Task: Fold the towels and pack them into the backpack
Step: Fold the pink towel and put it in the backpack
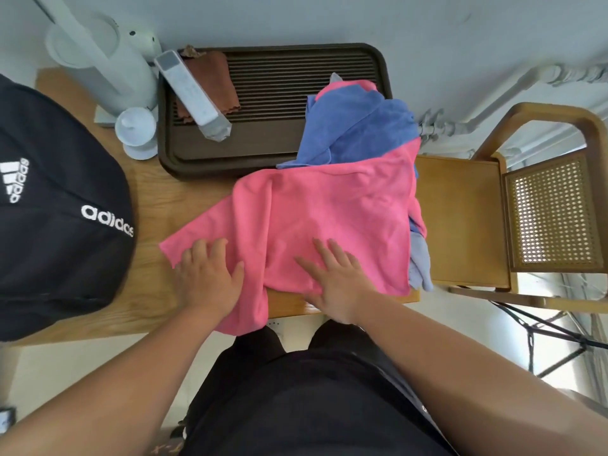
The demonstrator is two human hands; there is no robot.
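Observation:
A pink towel (332,209) lies spread over the wooden table (158,205), one corner hanging over the front edge. My left hand (207,274) presses flat on its left corner. My right hand (335,278) lies flat on the towel near the table's front edge, fingers straight. A blue towel (358,130) is bunched behind the pink one, partly on the tray. A pale blue-grey towel (419,261) hangs off the table's right edge under the pink one. The black backpack (56,205) sits at the left end of the table.
A dark slatted tray (273,77) at the back holds a brown cloth (214,80) and a white remote-like box (190,93). A white appliance (95,57) and a small white cup (135,131) stand at back left. A wooden chair (513,212) is to the right.

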